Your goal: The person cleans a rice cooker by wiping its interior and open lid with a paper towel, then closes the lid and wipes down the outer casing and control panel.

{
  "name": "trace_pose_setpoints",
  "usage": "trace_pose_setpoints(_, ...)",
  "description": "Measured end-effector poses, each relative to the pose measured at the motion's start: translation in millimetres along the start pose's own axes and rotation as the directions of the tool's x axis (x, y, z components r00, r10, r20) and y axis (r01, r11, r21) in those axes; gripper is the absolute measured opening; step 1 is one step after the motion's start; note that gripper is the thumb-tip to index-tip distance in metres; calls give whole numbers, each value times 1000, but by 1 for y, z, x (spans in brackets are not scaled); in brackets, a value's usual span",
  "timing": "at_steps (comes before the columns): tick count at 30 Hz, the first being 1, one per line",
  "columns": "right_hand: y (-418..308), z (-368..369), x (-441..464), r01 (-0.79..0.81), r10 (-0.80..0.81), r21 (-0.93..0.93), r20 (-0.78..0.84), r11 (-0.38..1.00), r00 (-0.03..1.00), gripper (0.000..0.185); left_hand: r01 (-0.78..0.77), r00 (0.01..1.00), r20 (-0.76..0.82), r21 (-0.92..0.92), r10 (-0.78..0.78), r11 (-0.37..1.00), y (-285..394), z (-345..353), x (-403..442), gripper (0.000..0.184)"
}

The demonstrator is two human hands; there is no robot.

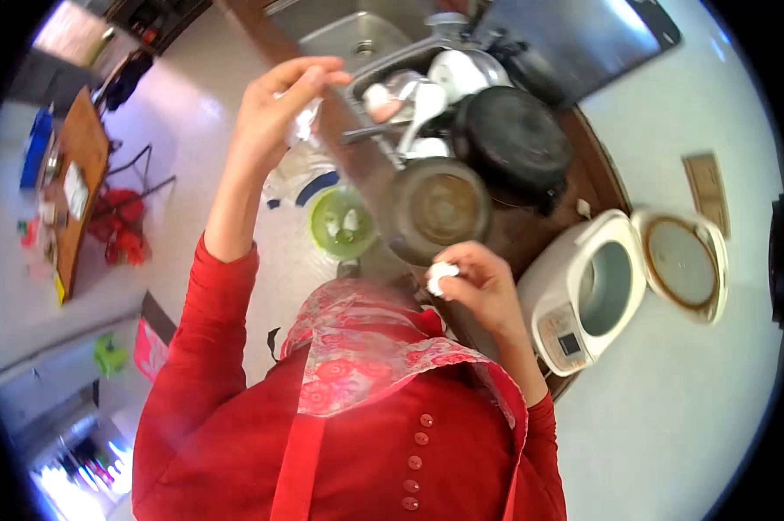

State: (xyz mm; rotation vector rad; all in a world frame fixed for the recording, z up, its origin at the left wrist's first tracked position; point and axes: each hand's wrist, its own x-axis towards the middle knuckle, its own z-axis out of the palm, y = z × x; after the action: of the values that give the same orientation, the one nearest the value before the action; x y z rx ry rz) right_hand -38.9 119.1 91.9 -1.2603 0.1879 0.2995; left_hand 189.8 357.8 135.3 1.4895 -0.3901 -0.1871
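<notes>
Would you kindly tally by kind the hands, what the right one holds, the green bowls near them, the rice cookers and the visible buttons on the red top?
Hands: 2, left hand and right hand
White thing: 1
Green bowl: 1
Rice cooker: 1
Buttons: 5
Total: 10

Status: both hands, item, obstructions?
Right hand pinching small white piece. Left hand extended, shiny clear thing at its palm side, grip unclear. Round pan just beyond right hand; no evident obstruction.
</notes>
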Motion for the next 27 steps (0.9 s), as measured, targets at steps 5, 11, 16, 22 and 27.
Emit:
trace_pose_setpoints(5, 66, 77, 77, 124, 23, -540, 257, 832, 966, 25, 191, 965, -164, -88, -203, 978, -54, -111, -81, 46)
trace_pose_setpoints(11, 180, 87, 142, 166, -129, -891, 122, 423, 984, 36, 401, 858, -13, -609, -513, 684, -112, -141, -130, 65)
trace_pose_setpoints(16, 110, 94, 118, 31, 11, -578, 70, 816, 997, 33, 433, 855, 203, -788, -478, 439, -132, -126, -119, 72)
trace_pose_setpoints(22, 43, 123, 99, 319, -526, -770, -26, 553, 850, 32, 538, 843, 434, -714, -319, 449, -116, -72, -102, 74)
trace_pose_setpoints(27, 25, 97, 67, 399, -769, -849, -15, 348, 639, 34, 668, 723, 644, -559, -251, 492, -65, 9, -90, 72)
